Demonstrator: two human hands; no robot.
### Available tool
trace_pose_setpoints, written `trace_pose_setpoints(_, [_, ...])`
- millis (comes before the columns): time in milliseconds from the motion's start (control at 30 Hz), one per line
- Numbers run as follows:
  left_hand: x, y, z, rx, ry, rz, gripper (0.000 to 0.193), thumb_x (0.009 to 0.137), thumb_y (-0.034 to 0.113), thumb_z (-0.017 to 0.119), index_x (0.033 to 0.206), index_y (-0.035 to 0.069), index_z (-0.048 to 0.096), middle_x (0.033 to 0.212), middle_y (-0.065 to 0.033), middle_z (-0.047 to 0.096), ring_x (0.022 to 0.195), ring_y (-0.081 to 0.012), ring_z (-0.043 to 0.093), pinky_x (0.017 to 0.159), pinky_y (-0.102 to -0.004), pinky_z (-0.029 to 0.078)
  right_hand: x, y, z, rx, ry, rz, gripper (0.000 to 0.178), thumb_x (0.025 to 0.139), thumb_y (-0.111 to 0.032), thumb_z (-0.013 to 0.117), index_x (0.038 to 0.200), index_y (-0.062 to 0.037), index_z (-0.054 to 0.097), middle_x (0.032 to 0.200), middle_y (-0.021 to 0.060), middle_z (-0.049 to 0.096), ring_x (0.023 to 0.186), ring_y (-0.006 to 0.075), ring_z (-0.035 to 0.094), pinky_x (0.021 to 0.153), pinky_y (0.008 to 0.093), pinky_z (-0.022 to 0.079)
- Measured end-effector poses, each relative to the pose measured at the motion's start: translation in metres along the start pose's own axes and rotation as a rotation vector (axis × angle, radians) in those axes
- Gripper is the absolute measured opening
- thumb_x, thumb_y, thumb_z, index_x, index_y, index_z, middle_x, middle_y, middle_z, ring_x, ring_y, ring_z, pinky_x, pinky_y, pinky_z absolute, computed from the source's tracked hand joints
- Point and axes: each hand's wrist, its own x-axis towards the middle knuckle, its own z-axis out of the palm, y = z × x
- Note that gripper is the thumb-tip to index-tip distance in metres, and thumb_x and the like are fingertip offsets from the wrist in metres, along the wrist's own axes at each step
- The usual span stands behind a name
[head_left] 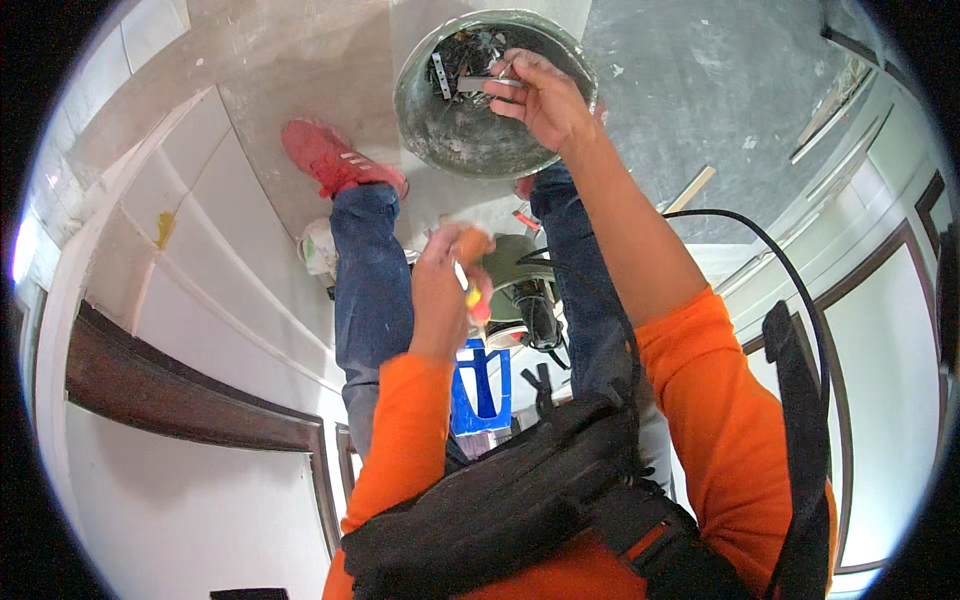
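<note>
My right hand [540,97] is over a large round grey-green bucket [430,150], its thumb and fingers pinched on a small thin metal piece. By the fingertips is a flat grey metal strip [480,84]; I cannot tell whether the fingers hold it or it lies in the bucket. Metal scraps [465,55] and a pale strip with holes [440,76] lie inside. Between my knees, my left hand [440,295] is closed round a small object with yellow and red parts [475,298], smeared by motion, so its kind is unclear.
Below my left hand stand a green container [512,258] with a dark cable and a blue plastic frame [480,390]. A red-handled tool [525,219] and a wood strip [691,190] lie on the floor [690,90]. White panelled walls rise on both sides. A black cable [760,228] loops beside my right arm.
</note>
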Motion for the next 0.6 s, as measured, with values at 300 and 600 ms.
trace_pose_setpoints(300, [0.13, 0.017, 0.074, -0.448, -0.017, -0.053, 0.017, 0.093, 0.022, 0.056, 0.102, 0.007, 0.056, 0.086, -0.0071, 0.063, 0.053, -0.0165, 0.054, 0.047, -0.0326, 0.044, -0.054, -0.04, 0.043, -0.35, 0.113, -0.102, 0.022, 0.09, -0.01, 0.063, 0.109, 0.0006, 0.062, 0.097, 0.0078, 0.064, 0.084, 0.0143, 0.062, 0.076, 0.0269, 0.052])
trace_pose_setpoints(600, [0.182, 0.031, 0.07, -0.368, 0.055, -0.196, 0.017, 0.091, 0.026, 0.06, 0.09, 0.009, 0.059, 0.079, -0.0047, 0.06, 0.054, -0.016, 0.05, 0.048, -0.0328, 0.039, -0.06, -0.052, 0.044, -0.506, 0.26, -0.08, 0.021, 0.089, -0.012, 0.064, 0.106, -0.0002, 0.062, 0.095, 0.0073, 0.064, 0.083, 0.0141, 0.062, 0.075, 0.0265, 0.052])
